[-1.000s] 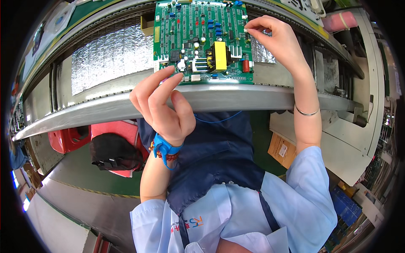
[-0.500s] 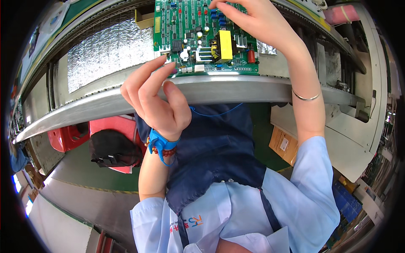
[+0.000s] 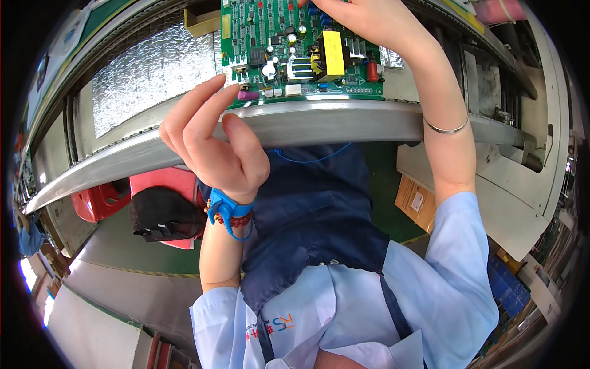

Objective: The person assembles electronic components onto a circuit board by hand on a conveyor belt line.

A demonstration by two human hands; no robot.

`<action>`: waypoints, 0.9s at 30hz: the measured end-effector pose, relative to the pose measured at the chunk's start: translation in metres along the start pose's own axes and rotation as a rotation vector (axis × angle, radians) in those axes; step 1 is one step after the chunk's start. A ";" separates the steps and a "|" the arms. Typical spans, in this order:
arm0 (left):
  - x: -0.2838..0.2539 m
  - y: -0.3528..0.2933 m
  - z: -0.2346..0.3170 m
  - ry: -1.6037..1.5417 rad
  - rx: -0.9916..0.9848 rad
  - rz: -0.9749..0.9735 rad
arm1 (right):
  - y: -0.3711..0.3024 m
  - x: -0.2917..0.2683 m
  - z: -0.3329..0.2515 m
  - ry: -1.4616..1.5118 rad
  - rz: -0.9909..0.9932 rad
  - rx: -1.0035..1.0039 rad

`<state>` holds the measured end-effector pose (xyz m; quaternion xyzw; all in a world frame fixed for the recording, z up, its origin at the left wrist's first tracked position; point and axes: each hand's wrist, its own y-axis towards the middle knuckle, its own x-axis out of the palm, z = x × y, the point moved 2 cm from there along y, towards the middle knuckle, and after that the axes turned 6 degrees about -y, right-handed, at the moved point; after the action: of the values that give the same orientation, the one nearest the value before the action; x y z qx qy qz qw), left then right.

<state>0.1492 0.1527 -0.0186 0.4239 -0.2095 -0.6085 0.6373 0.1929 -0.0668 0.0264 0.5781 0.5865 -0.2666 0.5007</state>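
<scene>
A green circuit board (image 3: 279, 74) lies across the metal rails at the top of the view, crowded with parts. Among them are a yellow-wrapped transformer (image 3: 332, 55), a red cylindrical part (image 3: 372, 71) and a purple part (image 3: 247, 95) at the near left corner. My left hand (image 3: 215, 138) is by that corner, its fingers loosely bent and apart, with nothing seen in them. The fingertips overlap the board's left edge; whether they touch it I cannot tell. My right hand (image 3: 375, 24) reaches over the board's far right part, and its fingertips are mostly cut off by the upper edge.
The near metal rail (image 3: 344, 120) runs between my body and the board. Silvery foil sheeting (image 3: 147, 74) lies left of the board, beside a small brown box (image 3: 206, 21). A blue cord (image 3: 313, 158) hangs near my wrist strap (image 3: 226, 208). Below is a red stool (image 3: 98, 203) with a black bag (image 3: 166, 214).
My left hand has drawn slightly to the left, away from the corner, and the purple part now shows fully. The right hand sits a bit higher in view, its fingertips more cut off.
</scene>
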 end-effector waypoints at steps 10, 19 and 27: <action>0.001 0.000 0.000 -0.009 -0.009 0.002 | -0.001 -0.002 0.006 -0.024 0.006 0.023; 0.000 0.001 0.000 -0.002 0.003 -0.010 | -0.002 -0.005 0.005 0.041 -0.010 0.018; -0.003 0.001 -0.001 0.008 0.006 -0.016 | -0.002 -0.003 0.006 0.036 -0.040 0.026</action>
<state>0.1498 0.1552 -0.0176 0.4299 -0.2052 -0.6111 0.6322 0.1925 -0.0734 0.0263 0.5775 0.6032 -0.2739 0.4771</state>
